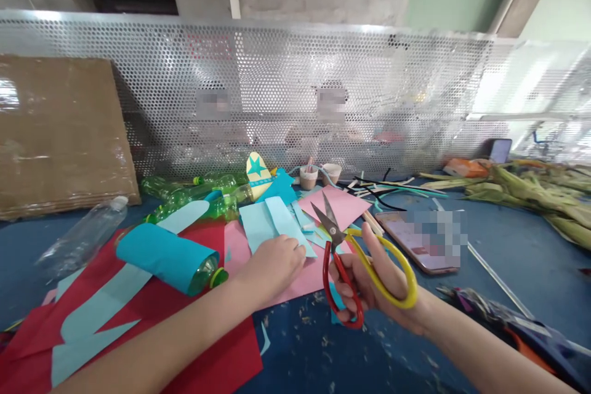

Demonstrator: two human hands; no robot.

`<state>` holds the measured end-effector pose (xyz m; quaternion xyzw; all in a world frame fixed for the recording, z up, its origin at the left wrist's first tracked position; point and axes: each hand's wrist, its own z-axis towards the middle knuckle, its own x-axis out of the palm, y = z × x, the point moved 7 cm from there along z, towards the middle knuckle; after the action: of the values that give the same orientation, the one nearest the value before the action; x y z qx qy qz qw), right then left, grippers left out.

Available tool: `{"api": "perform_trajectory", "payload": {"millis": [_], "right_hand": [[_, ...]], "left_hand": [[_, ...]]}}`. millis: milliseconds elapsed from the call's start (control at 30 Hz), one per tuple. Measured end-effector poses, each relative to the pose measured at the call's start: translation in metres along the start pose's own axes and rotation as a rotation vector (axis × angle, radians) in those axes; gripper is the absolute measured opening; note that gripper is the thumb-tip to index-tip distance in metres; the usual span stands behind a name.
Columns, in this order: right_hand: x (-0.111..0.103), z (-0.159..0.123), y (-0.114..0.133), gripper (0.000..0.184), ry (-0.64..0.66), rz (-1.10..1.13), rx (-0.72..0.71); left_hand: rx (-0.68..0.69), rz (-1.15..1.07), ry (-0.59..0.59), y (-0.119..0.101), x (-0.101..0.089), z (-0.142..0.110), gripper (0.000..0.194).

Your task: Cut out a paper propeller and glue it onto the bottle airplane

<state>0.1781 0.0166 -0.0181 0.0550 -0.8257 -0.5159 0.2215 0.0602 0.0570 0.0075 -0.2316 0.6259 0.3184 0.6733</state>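
In my right hand (376, 283) is a pair of scissors (335, 231), one handle loop red and the other yellow. Its dark blades are spread and point up and to the left. My left hand (279, 258) has its fingers curled at the lower edge of a folded light blue paper (258, 228); the fingertips are partly hidden. Under that lies pink paper (295, 286), with small light blue scraps beside it. Left of my left hand, a green plastic bottle wrapped in blue paper (166, 255) rests on its side over red paper (231, 345).
A smartphone (406, 240) lies right of the scissors, and corn husks (517, 191) are heaped beyond it. Green bottles (178, 197), a clear bottle (87, 231) and paper cups (308, 177) stand or lie farther back. Cardboard (60, 135) leans against a perforated metal screen (277, 98).
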Motion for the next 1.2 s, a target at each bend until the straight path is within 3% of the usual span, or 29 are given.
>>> {"api": "perform_trajectory", "payload": {"millis": [267,433,700,1200], "right_hand": [[0.02,-0.005,-0.013,0.094,0.274,0.076,0.001],[0.027,-0.009,-0.017,0.091,0.269,0.121,0.037],[0.025,-0.008,-0.019,0.093,0.275,0.142,0.081],[0.029,-0.013,-0.018,0.09,0.272,0.161,0.13]], "left_hand": [[-0.212,0.056,-0.205,0.043,-0.011,-0.007,0.024],[-0.217,0.059,-0.328,0.05,-0.021,-0.011,0.03],[-0.187,0.03,-0.429,0.05,-0.024,-0.013,0.037],[-0.164,0.1,-0.435,0.047,-0.029,-0.015,0.03]]}}
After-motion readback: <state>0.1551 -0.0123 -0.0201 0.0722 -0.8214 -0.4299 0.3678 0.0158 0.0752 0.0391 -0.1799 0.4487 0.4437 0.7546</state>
